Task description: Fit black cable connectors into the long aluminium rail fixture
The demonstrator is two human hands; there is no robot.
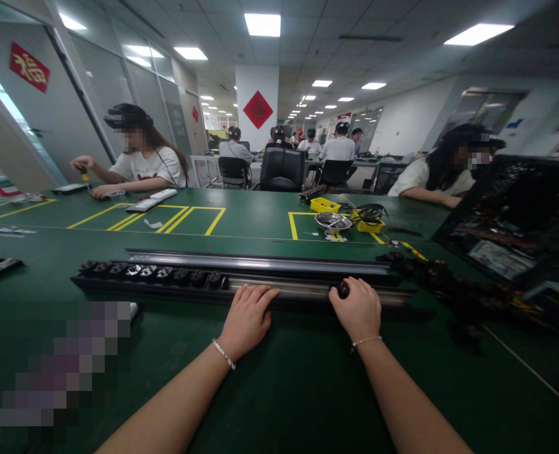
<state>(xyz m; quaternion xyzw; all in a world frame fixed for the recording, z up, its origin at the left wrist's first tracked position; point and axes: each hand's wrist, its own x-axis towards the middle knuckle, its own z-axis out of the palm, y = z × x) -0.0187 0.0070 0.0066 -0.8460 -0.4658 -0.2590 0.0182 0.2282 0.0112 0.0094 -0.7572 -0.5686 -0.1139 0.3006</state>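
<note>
A long black metal channel (302,290) lies crosswise on the green table in front of me. Its left half carries a row of several black socket modules (164,272), while bare metal shows in the part to their right. My left hand (247,320) rests over the channel's near edge just right of the row, fingers stretched out and holding nothing visible. Farther right, my right hand (360,312) grips a small black socket module (343,289) over the channel between thumb and fingers. Behind it lies a second long dark rail (260,260), parallel to the first.
Black parts (416,271) are piled right of the channel, beside a large dark open case (501,214). A metal bowl (331,222), yellow trays (325,205) and cables stand beyond. Co-workers sit left (147,164) and right (425,173); the left one holds a screwdriver (85,171).
</note>
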